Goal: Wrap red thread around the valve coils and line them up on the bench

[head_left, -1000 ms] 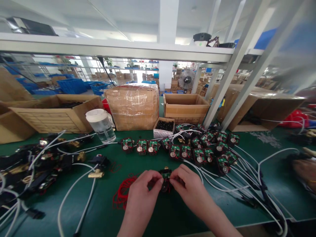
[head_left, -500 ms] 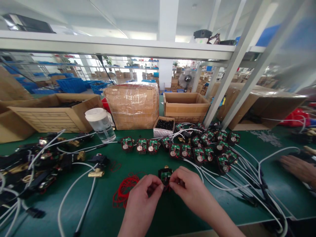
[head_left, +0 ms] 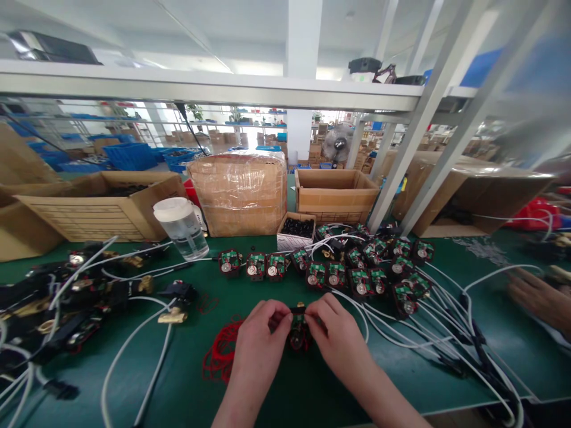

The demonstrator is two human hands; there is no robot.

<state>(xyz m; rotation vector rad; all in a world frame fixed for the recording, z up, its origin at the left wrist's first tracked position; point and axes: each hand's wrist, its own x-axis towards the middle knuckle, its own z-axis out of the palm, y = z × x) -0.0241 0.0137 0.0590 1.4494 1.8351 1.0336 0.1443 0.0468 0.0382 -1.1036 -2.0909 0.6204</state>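
Observation:
My left hand and my right hand meet over the green table, both pinched on one small black valve unit with a green circuit board on top. The unit sits between my fingertips, partly hidden by them. A heap of thin red rings lies just left of my left hand. Behind my hands runs a row of like units with green boards, each trailing a white cable.
A pile of black and brass valve parts with white cables fills the left. A clear water jug, cardboard boxes and a small box of black parts stand behind. Another person's hand rests at the right edge.
My hands have shifted a little away from me and closed in on the unit, covering more of it. The other person's hand came into view at the right.

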